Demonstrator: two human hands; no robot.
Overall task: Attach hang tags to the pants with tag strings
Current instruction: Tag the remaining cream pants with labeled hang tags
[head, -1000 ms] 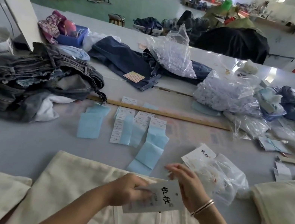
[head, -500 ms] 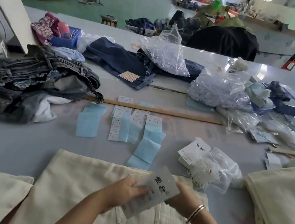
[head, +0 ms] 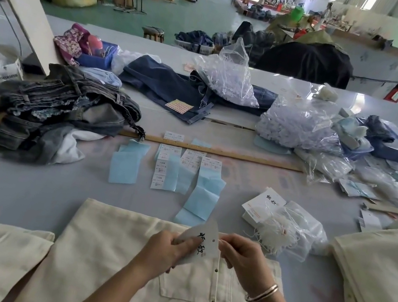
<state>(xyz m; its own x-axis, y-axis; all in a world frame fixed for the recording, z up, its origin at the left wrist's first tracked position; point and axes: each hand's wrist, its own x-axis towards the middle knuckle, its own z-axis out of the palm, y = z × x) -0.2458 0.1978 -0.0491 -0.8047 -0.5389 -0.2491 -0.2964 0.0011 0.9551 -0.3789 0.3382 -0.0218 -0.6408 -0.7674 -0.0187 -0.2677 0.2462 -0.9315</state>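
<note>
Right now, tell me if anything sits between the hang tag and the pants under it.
Nothing visible does. Left hand and right hand hold the hang tag just above the cream pants; only the hands themselves are between them.

A matt white paper hang tag (head: 203, 242) with black printed characters was pinched between both hands, over cream pants (head: 134, 267) of coarse woven cloth with small metal rivets. Beyond the hands lay matt pale-blue paper slips (head: 124, 168) and a wooden ruler (head: 221, 152). Right of them sat glossy, crinkled clear plastic bags (head: 304, 228).
</note>
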